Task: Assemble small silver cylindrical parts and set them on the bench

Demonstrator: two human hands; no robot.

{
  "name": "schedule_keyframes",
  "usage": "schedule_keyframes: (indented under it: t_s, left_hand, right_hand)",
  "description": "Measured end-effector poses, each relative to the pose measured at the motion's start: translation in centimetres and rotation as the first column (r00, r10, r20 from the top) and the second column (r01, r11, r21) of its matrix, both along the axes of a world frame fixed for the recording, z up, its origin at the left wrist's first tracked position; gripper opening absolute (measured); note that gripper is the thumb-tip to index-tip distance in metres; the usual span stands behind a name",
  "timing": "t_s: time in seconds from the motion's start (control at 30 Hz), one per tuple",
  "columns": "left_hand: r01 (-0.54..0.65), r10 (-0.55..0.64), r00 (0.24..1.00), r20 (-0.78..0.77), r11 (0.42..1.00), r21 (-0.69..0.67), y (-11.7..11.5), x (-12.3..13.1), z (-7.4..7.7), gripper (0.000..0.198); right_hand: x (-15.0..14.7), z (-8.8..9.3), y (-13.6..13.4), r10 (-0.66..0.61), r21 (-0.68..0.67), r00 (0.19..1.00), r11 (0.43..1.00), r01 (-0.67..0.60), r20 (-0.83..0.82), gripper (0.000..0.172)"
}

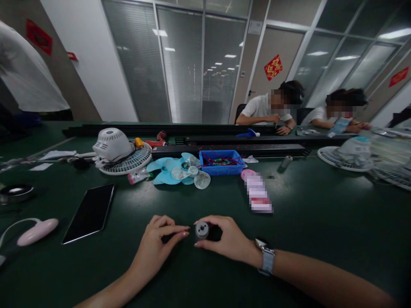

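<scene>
Grey cylinder (202, 231), one: was held between the fingertips of the right hand (231, 236), at three o'clock. Left hand (157, 236), nine o'clock: fingertips stood narrow, contents undeterminable.

An office room fitted out as a workshop. The office shows in the glass panes (218, 72), the blinds (135, 72) and the door (287, 47). The workshop shows on the long green table (305, 209): fan housings (112, 143), loose blades (165, 169), a blue bin (223, 171) of wires (221, 161), and people (257, 109) seated along it.
</scene>
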State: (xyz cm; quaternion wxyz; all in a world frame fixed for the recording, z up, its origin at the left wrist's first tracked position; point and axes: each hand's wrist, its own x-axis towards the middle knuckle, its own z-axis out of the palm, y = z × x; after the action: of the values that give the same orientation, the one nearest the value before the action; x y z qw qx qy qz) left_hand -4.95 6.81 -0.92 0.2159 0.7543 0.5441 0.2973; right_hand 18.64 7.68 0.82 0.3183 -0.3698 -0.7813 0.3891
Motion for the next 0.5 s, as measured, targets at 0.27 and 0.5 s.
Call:
schedule_keyframes:
  t_s: [0.27, 0.5]
  left_hand:
    - [0.028, -0.031, 0.989, -0.144, 0.999, -0.02, 0.4, 0.2, -0.7, 0.021]
    - [0.032, -0.039, 0.992, -0.123, 0.998, -0.056, 0.5, 0.1, -0.9, 0.032]
  right_hand:
    - [0.7, 0.6, 0.1, -0.053, 0.037, 0.998, 0.998, 0.052, 0.036, 0.044]
    - [14.2, 2.2, 2.8, -0.636, 0.298, 0.772, 0.74, 0.603, 0.016, 0.046]
